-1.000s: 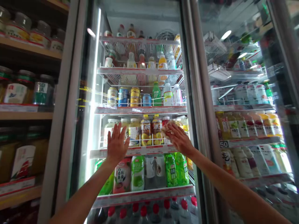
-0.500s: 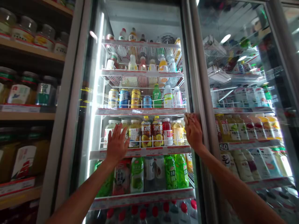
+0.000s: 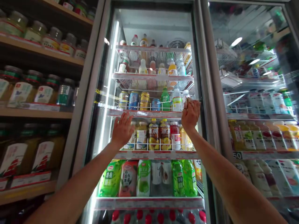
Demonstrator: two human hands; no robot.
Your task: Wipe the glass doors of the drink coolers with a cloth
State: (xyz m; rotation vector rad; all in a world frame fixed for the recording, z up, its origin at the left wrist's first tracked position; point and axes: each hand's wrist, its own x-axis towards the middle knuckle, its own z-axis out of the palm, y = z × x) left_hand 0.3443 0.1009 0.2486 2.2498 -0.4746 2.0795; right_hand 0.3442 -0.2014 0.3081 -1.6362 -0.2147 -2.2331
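Observation:
A tall glass cooler door (image 3: 151, 18) fills the middle of the view, with lit shelves of drinks behind it. My left hand (image 3: 122, 130) is spread against the glass at the left, in front of the shelf of tea bottles, holding nothing. Over on the right side of the pane, my right hand (image 3: 191, 115) is closed round a crumpled, pale brownish cloth (image 3: 196, 104) and presses it to the glass. The cloth is mostly covered by my fingers. Behind the pane, between my hands, are iced tea bottles (image 3: 153, 135) and a red-capped bottle (image 3: 175, 136).
Wooden shelves of jars (image 3: 52, 39) stand on the left. A metal door frame (image 3: 211, 93) separates this door from another glass cooler door (image 3: 253, 18) at the right. Yellow marks (image 3: 101, 92) show at the pane's left side.
My right hand has moved up the glass with the cloth, from the tea bottle shelf towards the can shelf. My left hand stays on the pane, slightly higher. The view has shifted left.

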